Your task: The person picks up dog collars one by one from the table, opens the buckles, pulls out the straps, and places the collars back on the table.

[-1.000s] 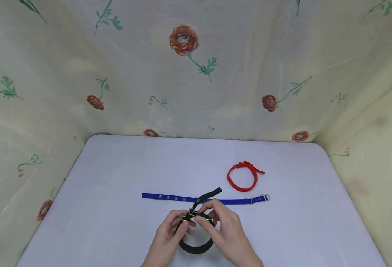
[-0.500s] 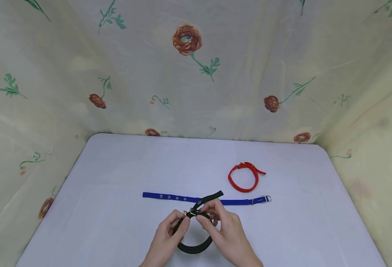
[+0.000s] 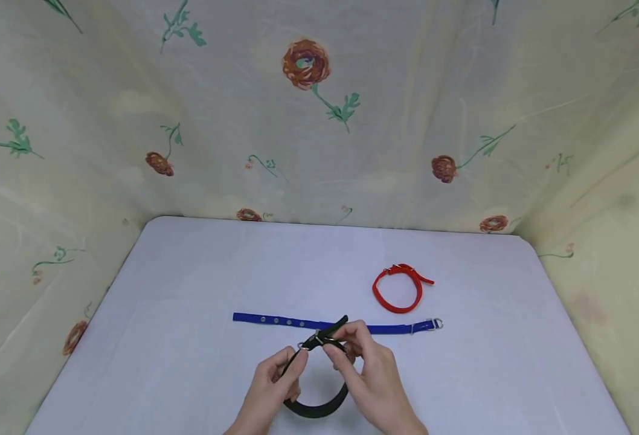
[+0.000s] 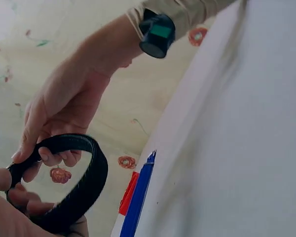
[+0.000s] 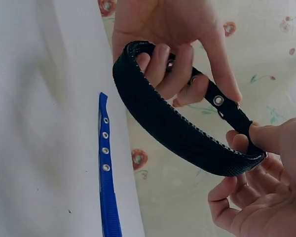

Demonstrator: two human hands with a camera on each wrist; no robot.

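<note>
Both hands hold a black collar [image 3: 314,412], looped through its metal buckle, above the front middle of the table. My left hand [image 3: 269,382] pinches the band beside the D-ring, thumb on top. With thumb and fingers, my right hand [image 3: 372,377] grips the other side close to the buckle. The strap's free end sticks up past the buckle toward the back. In the right wrist view, metal eyelets line the inner strap of the collar [image 5: 182,133], and left-hand fingers pass through the loop.
Behind the hands a blue collar [image 3: 390,329] lies stretched out flat, its buckle end to the right. Farther back sits a red collar [image 3: 397,309] fastened into a ring. Flowered cloth [image 3: 216,121] hangs around the white table [image 3: 134,338].
The strap's free end has swung left and looks shorter beyond the buckle. My left hand has shifted slightly left along the band, while the right hand stays nearly in place.
</note>
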